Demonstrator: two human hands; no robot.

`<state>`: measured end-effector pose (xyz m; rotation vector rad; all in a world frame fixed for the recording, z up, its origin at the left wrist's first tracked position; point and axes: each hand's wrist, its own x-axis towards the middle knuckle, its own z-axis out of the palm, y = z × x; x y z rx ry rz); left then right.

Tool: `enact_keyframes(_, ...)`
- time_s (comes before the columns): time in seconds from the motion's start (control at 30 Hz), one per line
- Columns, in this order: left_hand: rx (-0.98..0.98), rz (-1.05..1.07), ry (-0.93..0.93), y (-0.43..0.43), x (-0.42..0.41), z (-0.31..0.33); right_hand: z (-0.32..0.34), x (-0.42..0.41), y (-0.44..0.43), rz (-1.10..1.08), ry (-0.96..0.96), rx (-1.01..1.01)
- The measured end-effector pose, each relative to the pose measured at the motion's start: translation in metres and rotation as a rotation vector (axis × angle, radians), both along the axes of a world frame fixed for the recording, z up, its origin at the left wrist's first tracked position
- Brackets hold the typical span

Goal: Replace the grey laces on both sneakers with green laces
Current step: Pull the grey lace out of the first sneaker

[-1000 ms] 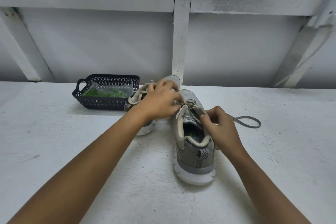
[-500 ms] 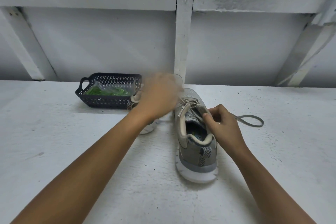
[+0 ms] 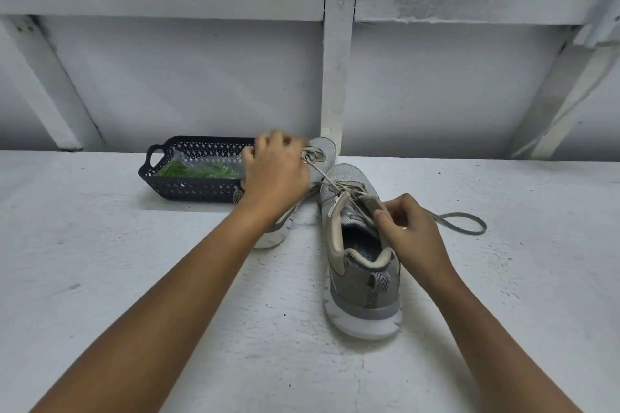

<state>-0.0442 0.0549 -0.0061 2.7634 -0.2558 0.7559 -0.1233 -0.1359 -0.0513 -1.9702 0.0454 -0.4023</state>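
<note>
White-painted and rough, the desk (image 3: 100, 278) carries everything and runs back to a wall of white boards. Largest on it is the near sneaker (image 3: 364, 282), grey, heel toward the person and collar gaping, probably set that way so the eyelets face up and both hands can work along them. The far sneaker (image 3: 323, 152) stands just behind and to the left, half hidden by the left hand, its own grey lacing untouched; it seems parked there to wait its turn.

A dark perforated basket (image 3: 188, 189) with a loop handle sits just beside the far sneaker, at the back left. It holds a clear bag of green laces (image 3: 198, 172), kept within reach but not yet opened, as far as can be seen.

The left hand (image 3: 275, 174) is raised over the far sneaker with fingers curled, and appears to grip a taut strand running down to the near sneaker's upper eyelets, so the judgement is that it is drawing the lace out. The right hand (image 3: 411, 231) is closed at the tongue, thumb and fingers pinching there, likely steadying the shoe against that pull.

The grey lace (image 3: 464, 224) trails from behind the right hand in a loose loop on the desk. Unlacing is in its first stages.
</note>
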Motion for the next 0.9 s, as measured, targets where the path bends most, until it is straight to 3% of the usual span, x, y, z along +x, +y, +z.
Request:
enact_keyframes(0.17, 0.182, -0.283, 0.092, -0.018, -0.008, -0.013, 0.0, 0.0, 0.0, 0.005, 0.0, -0.007)
enact_keyframes(0.3, 0.187, -0.22, 0.087, -0.018, -0.006, -0.015, 0.0, 0.0, -0.001, 0.003, 0.004, -0.008)
enact_keyframes(0.47, 0.091, 0.056, -0.03, -0.006, -0.002, -0.004, 0.0, -0.001, -0.001, 0.01, 0.006, -0.005)
enact_keyframes(0.53, 0.107, 0.013, -0.044, -0.007, -0.002, -0.003, 0.0, -0.001, -0.001, 0.007, 0.008, -0.006)
enact_keyframes(0.67, 0.179, -0.274, 0.026, -0.016, -0.006, -0.009, 0.0, 0.0, 0.0, -0.002, 0.007, -0.006)
enact_keyframes(0.9, 0.169, -0.187, 0.082, -0.017, -0.007, -0.013, -0.001, 0.001, -0.002, 0.002, 0.009, -0.008)
